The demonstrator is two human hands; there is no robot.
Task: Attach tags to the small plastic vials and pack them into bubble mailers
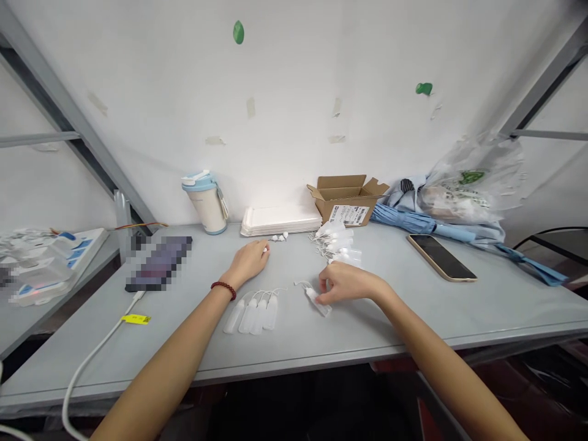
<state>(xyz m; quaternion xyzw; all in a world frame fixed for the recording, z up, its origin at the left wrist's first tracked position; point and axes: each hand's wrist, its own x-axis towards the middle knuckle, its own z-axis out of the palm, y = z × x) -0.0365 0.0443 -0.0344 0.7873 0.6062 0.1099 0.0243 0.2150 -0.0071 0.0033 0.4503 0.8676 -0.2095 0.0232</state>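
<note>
My left hand (248, 262) rests over the table with its fingers closed around a small white piece (265, 249), mostly covered by the fingers. Two or three similar white bits (280, 237) lie just beyond it. My right hand (345, 283) pinches a small translucent plastic sleeve (321, 307) with a thin white cord at its top; the sleeve lies slanted on the table. Between my forearms, several like sleeves (252, 315) lie side by side, cords pointing away from me. A loose pile of more corded sleeves (340, 239) is behind my right hand.
Along the wall stand a cream cup with a blue lid (205, 203), a stack of white trays (281, 220) and an open cardboard box (346, 201). A folded blue umbrella (427, 223) and a phone (441, 258) lie right. A blurred-out device (160, 263) with a white cable is left.
</note>
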